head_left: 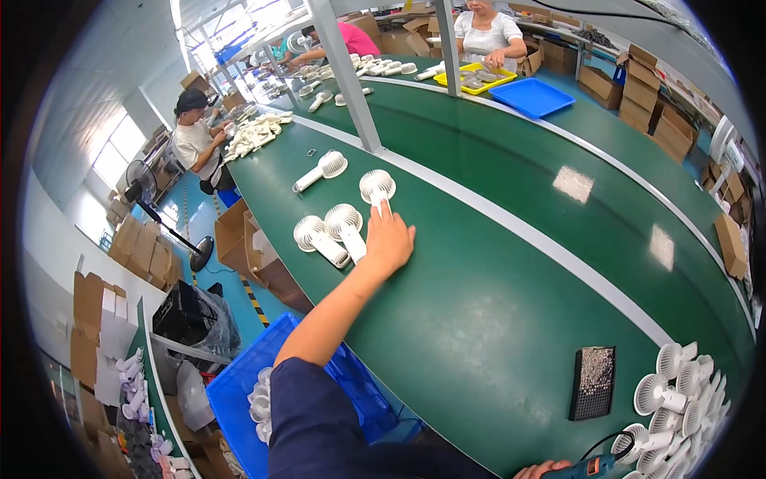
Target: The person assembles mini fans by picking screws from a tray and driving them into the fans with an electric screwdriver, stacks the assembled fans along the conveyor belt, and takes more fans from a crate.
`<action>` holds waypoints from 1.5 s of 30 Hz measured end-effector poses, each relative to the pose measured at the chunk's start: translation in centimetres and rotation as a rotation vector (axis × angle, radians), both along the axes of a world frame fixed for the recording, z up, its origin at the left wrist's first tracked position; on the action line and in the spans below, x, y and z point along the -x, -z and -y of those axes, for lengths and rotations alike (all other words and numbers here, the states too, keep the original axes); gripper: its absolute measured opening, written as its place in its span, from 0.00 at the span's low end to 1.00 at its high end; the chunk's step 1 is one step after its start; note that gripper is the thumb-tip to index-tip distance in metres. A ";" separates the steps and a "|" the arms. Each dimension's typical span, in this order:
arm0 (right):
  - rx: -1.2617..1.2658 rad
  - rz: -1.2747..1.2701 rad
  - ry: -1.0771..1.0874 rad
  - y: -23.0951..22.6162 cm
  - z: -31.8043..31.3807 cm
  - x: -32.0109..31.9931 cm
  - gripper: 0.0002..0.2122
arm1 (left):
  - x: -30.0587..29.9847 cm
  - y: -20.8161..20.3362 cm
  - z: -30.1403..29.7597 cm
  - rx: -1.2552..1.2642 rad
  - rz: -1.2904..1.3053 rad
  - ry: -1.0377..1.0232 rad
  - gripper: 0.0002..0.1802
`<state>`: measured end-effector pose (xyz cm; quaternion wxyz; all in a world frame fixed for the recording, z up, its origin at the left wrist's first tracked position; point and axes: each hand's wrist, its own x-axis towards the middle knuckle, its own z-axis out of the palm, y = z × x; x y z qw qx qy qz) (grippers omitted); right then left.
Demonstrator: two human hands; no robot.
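My left hand (388, 243) reaches far across the green table, its fingers closed over the handle of a white handheld fan (377, 186). Beside that hand lie two more white fans, one with a round grille (343, 219) and another (309, 233) just left of it. A fourth fan (331, 165) rests farther up the table. At the lower edge my right hand (542, 470), only partly in view, grips a teal electric screwdriver (586, 466) with a black cable.
A black tray of small screws (593, 383) sits near a pile of white fans (670, 399) at right. Below my left arm stands a blue bin (239, 375). Metal posts (347, 80) rise from the table. Co-workers sit beyond, near yellow (476, 77) and blue trays (533, 97).
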<state>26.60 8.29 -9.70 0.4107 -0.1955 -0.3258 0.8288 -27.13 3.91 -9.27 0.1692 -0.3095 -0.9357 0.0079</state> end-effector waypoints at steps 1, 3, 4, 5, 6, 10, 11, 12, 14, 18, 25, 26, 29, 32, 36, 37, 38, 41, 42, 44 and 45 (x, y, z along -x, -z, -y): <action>0.002 0.029 0.020 0.1 0.2 -0.1 0.34 | -2.7 -0.7 0.2 -0.009 0.059 0.029 0.29; 0.009 0.052 0.039 0.4 0.2 0.0 0.35 | -6.7 -1.9 1.4 0.003 0.161 0.082 0.30; 0.016 0.072 0.053 0.4 0.3 0.0 0.35 | -7.4 -2.0 2.0 -0.003 0.152 0.086 0.30; 0.023 0.094 0.067 0.4 0.4 -0.1 0.35 | -7.8 -2.2 2.7 -0.008 0.144 0.091 0.29; 0.025 0.115 0.052 -0.2 0.5 0.0 0.34 | -7.8 -3.0 3.3 -0.076 0.154 0.105 0.31; 0.034 0.137 0.051 -1.0 0.4 0.3 0.33 | -4.9 -3.7 5.7 -0.155 -0.006 0.068 0.29; 0.037 0.135 0.053 -0.9 0.4 0.2 0.33 | -4.3 -3.3 5.1 -0.092 0.010 -0.007 0.31; 0.033 0.133 0.100 -1.1 0.5 0.4 0.33 | -3.7 -2.2 3.9 -0.066 0.154 -0.026 0.33; -0.012 -0.109 0.090 2.4 0.8 -0.4 0.34 | 0.2 2.9 5.1 0.043 0.057 0.066 0.38; -0.021 0.011 0.085 -1.2 0.7 1.5 0.32 | -4.9 -0.7 5.0 -0.124 0.167 0.169 0.31; -0.733 -0.206 0.565 -9.0 -7.6 2.9 0.30 | -21.5 -3.2 -0.8 -0.118 0.282 0.379 0.23; -0.749 -0.215 0.591 -8.9 -9.3 3.6 0.32 | -23.7 -3.2 -1.5 -0.126 0.332 0.404 0.22; -0.648 0.109 0.526 -7.7 -13.2 4.1 0.30 | -28.8 -4.0 -2.4 -0.120 0.434 0.407 0.25; -0.568 0.630 0.521 -8.7 -14.5 4.9 0.25 | -31.5 -4.2 -3.0 -0.105 0.480 0.458 0.30; -0.300 0.802 0.354 -7.3 -13.4 4.3 0.20 | -31.9 -5.2 -4.7 0.012 0.542 0.586 0.33; -0.283 0.826 0.340 -6.9 -13.1 4.0 0.19 | -31.8 -5.3 -5.2 0.017 0.557 0.618 0.33; -0.266 0.849 0.327 -6.4 -12.8 3.6 0.18 | -31.8 -5.3 -5.6 0.035 0.575 0.643 0.34; -0.222 0.845 0.285 -5.4 -11.4 3.4 0.16 | -32.0 -5.3 -6.2 0.022 0.670 0.655 0.35; -0.233 0.860 0.267 -5.4 -10.9 3.6 0.16 | -32.0 -5.0 -6.1 0.011 0.653 0.697 0.37; -0.204 0.830 0.230 -6.1 -9.9 3.8 0.17 | -32.6 -5.2 -5.3 -0.028 0.736 0.714 0.38; -0.185 0.800 0.199 -6.2 -9.5 3.8 0.17 | -32.8 -5.3 -5.1 0.003 0.772 0.716 0.41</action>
